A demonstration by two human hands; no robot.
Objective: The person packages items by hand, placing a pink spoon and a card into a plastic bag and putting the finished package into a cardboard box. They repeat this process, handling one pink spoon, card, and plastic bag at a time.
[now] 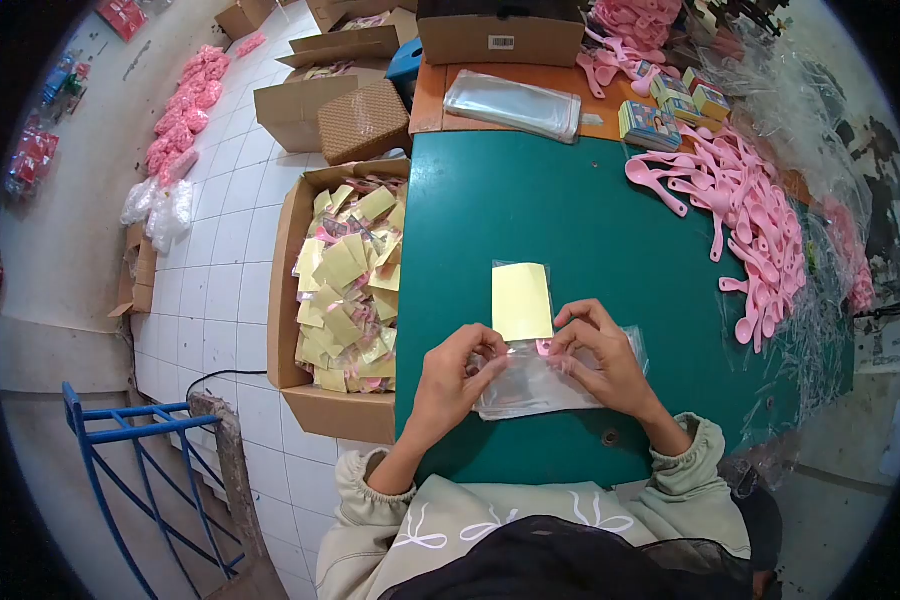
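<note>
A pale yellow card (522, 302) sits inside a small clear plastic bag, near the front edge of the green table. A bit of something pink (543, 347) shows at the card's lower edge, mostly hidden. My left hand (460, 375) pinches the bag's near left side, thumb against forefinger. On the other side, my right hand (602, 360) has its fingers bent in a pinch at the bag's right edge. Beneath both hands lies a pile of clear plastic bags (535, 388).
Pink spoons (760, 225) are heaped on the table's right, with crumpled plastic (810, 110) beyond. Stacked cards (650, 125) and long clear sleeves (515, 103) lie at the back. A carton (288, 290) of bagged yellow cards stands left, near a blue metal frame (145, 425).
</note>
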